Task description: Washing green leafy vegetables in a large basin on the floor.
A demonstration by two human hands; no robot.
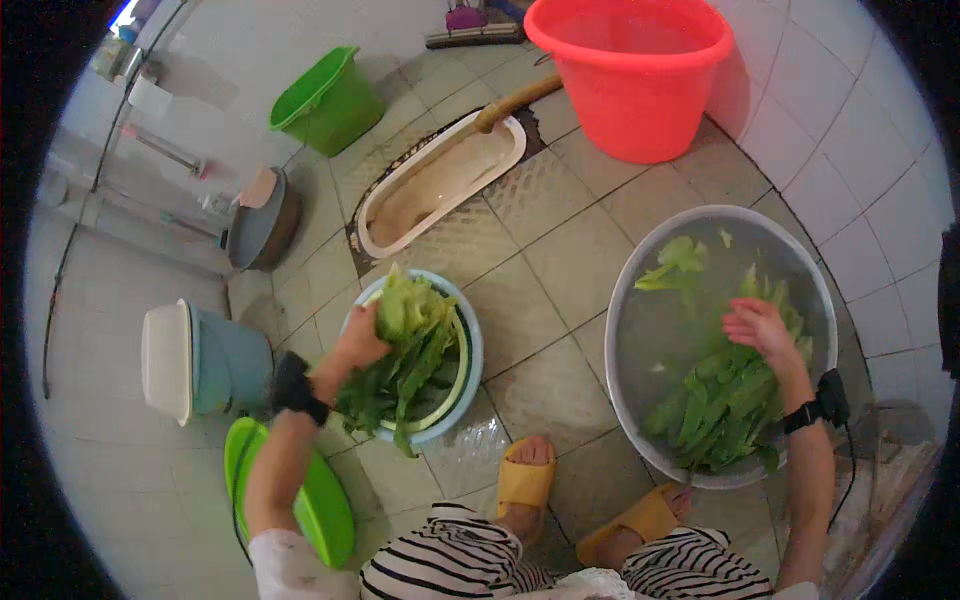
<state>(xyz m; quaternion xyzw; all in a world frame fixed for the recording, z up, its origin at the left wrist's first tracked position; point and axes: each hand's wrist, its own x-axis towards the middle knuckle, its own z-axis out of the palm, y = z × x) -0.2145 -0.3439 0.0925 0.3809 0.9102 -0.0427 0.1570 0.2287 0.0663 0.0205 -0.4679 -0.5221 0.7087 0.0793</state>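
Observation:
My left hand (361, 340) is closed round a bunch of leafy lettuce (412, 318) at a light blue basin (478, 352). Some long leaves hang over the basin's near rim, and a pale green-white ring shows inside it. On the right, my right hand (757, 326) is over a wide metal basin (612, 330) of water, fingers stretched out and nothing in them. Below that hand many green leaves (712, 412) float in a heap. A few paler leaves (680, 258) drift near the basin's far side.
A squat toilet (440, 185) is set in the tiled floor, a brown pipe at its end. Behind stand a red bucket (640, 90) and a green bucket (330, 105). At left are a blue bucket (232, 362), a white tub (168, 360) and a bright green basin (325, 510).

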